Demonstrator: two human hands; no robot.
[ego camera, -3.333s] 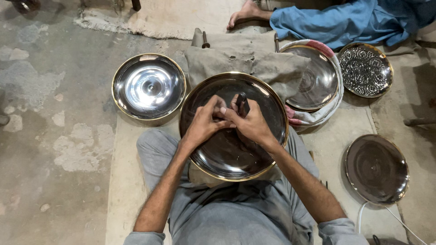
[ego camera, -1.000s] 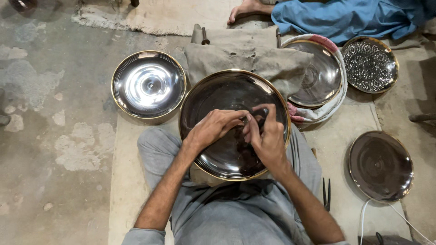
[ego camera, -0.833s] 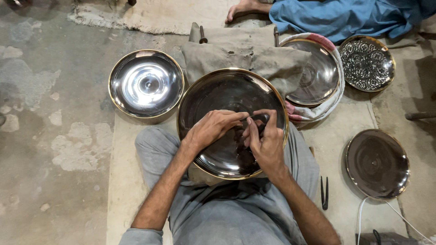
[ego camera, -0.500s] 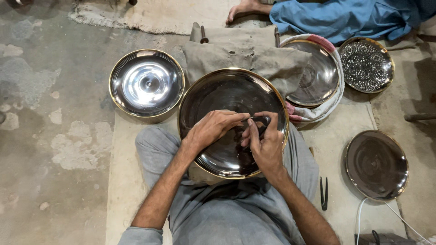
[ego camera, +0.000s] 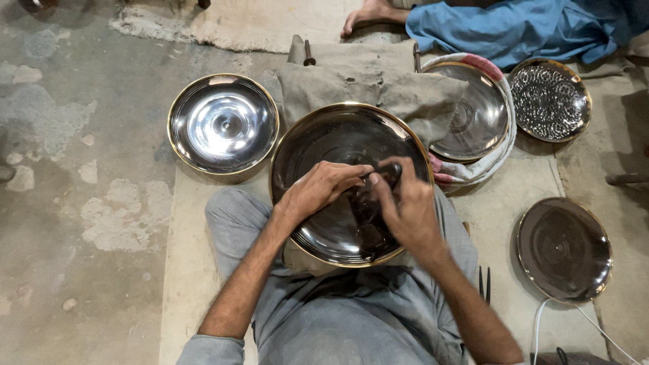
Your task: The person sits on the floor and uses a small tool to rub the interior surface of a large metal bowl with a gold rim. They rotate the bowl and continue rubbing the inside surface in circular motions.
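Fingers (ego camera: pixel 351 174) of both hands curled tight around one small dark tool (ego camera: pixel 387 174) over the big brass-rimmed plate (ego camera: pixel 318 145).

Going left to right: a shiny steel bowl (ego camera: pixel 223 124) sits on the floor at about 10 o'clock from the plate, just beside its rim; the left hand (ego camera: pixel 321 191) and right hand (ego camera: pixel 405 209) meet just right of the plate's middle, fingertips closed on the tool, which touches the plate's dark inner face; the plate rests on the person's lap against a grey cloth (ego camera: pixel 368 78) at 12 o'clock. At 2 o'clock a second plate (ego camera: pixel 476 115) lies on a folded towel, a patterned plate (ego camera: pixel 549 99) beyond it. At 4 o'clock a dark flat plate (ego camera: pixel 564 249) lies on the mat, well apart.
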